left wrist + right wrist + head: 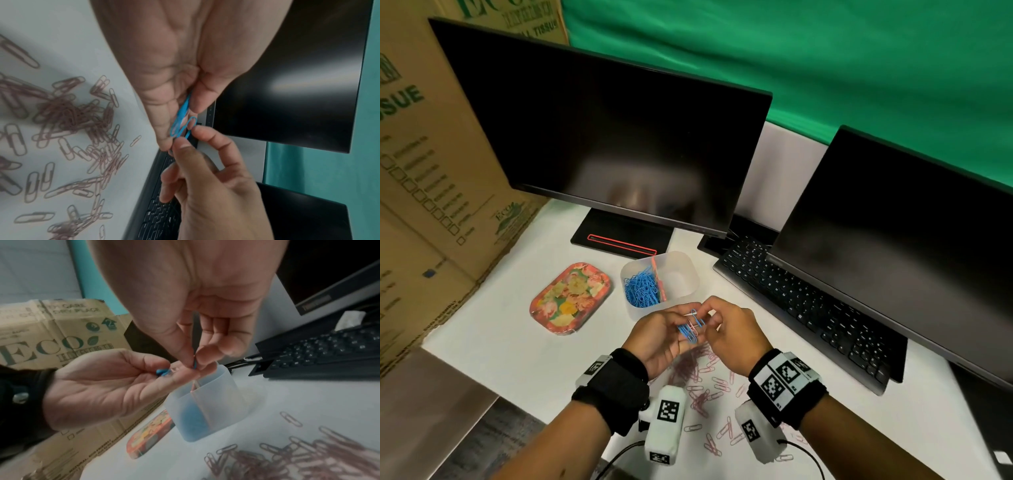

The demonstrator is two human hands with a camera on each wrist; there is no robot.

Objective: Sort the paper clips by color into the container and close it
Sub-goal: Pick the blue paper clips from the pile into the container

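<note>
**Blue clips pinched between both hands above the pink scatter**

Nearest the person, pink paper clips [705, 387] lay strewn over the white desk [510, 342], thick below the hands and thinner toward the near edge. Both wrists wore black bands carrying white marker blocks.

Just above that scatter, the left hand [657, 337] lay palm up, its thumb and fingers curled round a small bunch of blue paper clips [691, 328]. The right hand [736, 330] met it from the other side, thumb and forefinger pinching one blue clip at the end of the bunch; the left wrist view showed that clip's loop [190, 125] standing clear between the fingertips of the two hands.

Just beyond the hands stood the translucent container [681, 263], open, with an upright divider [658, 279] splitting it in two. Its left compartment held a heap of blue clips [642, 286]; the right compartment showed only its pale floor. To the left of the container, apart from it, the floral lid [570, 298] lay flat on the desk.

Farther back sat a black keyboard [801, 308] on the right, two dark monitors [613, 137] behind, cardboard boxes [431, 171] along the left and a green backdrop [825, 61] beyond.
</note>
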